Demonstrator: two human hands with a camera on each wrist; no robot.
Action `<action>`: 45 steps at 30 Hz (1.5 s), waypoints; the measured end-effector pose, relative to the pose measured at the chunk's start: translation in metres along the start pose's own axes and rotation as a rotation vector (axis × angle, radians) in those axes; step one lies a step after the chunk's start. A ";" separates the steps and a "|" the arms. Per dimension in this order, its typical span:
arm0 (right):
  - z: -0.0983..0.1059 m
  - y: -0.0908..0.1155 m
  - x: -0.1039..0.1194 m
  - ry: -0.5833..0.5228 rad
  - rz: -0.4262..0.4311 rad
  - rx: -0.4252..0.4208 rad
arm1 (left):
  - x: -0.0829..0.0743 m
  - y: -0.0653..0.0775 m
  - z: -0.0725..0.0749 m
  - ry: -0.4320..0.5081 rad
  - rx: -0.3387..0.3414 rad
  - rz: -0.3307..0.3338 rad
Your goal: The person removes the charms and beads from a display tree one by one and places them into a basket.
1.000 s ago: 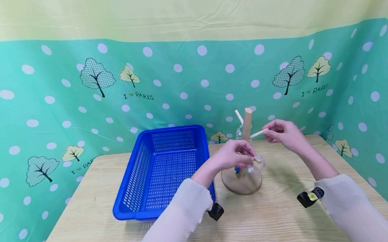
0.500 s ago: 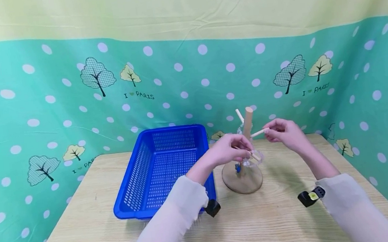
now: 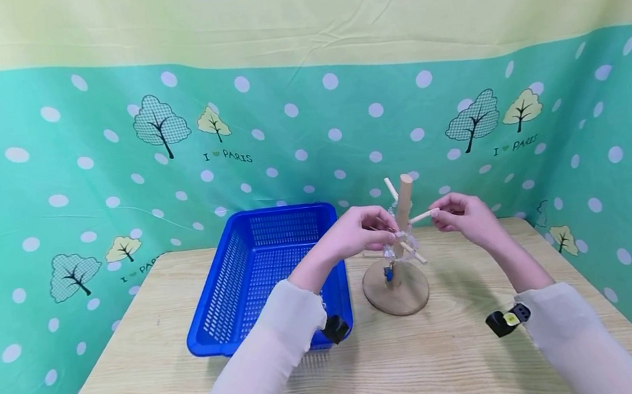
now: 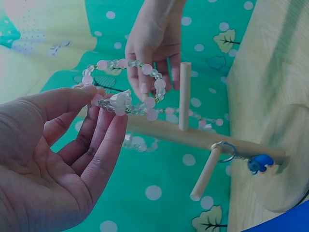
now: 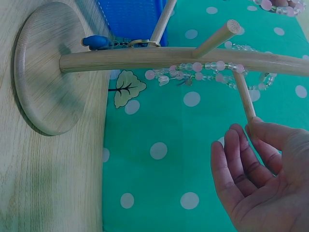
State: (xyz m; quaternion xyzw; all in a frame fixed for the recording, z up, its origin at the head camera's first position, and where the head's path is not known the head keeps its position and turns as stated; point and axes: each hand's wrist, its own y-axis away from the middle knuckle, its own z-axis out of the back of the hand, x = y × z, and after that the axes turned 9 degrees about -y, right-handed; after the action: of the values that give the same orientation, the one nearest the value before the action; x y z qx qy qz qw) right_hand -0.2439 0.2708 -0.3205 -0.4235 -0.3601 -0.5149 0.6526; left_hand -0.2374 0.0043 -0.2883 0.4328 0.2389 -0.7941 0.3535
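Observation:
My left hand (image 3: 363, 230) pinches a bracelet (image 4: 147, 69) of pink and clear beads with a white charm, between thumb and fingers. The loop stands out in front of a wooden peg stand (image 5: 120, 59), apart from its bare front peg (image 4: 185, 96). My right hand (image 3: 461, 216) pinches the end of the right-hand peg (image 5: 245, 96) between thumb and forefinger, its other fingers loosely bent. A second beaded string (image 5: 197, 66) hangs around that peg by the post. Low on the stand, a keyring with a blue charm (image 4: 260, 163) hangs on another peg.
An upright blue plastic basket (image 3: 192, 344) stands left of the stand, close to my left forearm. The stand's round base (image 3: 398, 301) rests on the wooden table (image 3: 429, 366). A patterned green curtain (image 3: 285, 135) closes off the back and the right side.
My left hand has risen and shifted left with the bracelet, from around the front peg's tip toward the post. The right hand has stayed on its peg.

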 end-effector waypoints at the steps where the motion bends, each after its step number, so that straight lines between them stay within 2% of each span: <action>1: 0.000 0.000 0.000 0.000 -0.003 0.000 | -0.001 0.000 0.002 -0.002 -0.006 0.000; 21: 0.001 0.001 0.000 0.009 0.000 0.014 | -0.001 0.009 0.037 0.008 -0.130 0.007; 28: 0.001 -0.001 0.000 0.005 0.006 0.017 | 0.001 0.013 0.051 0.012 -0.174 0.031; 36: 0.002 0.000 0.001 0.020 0.004 0.018 | 0.007 0.014 0.067 0.038 -0.218 0.056; 45: 0.002 -0.001 0.000 0.020 0.004 0.018 | 0.017 0.017 0.081 0.025 -0.262 0.085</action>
State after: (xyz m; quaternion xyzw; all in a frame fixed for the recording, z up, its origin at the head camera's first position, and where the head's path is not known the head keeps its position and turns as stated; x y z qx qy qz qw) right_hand -0.2447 0.2725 -0.3195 -0.4133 -0.3572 -0.5144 0.6610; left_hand -0.2724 -0.0676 -0.2625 0.4023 0.3264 -0.7352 0.4372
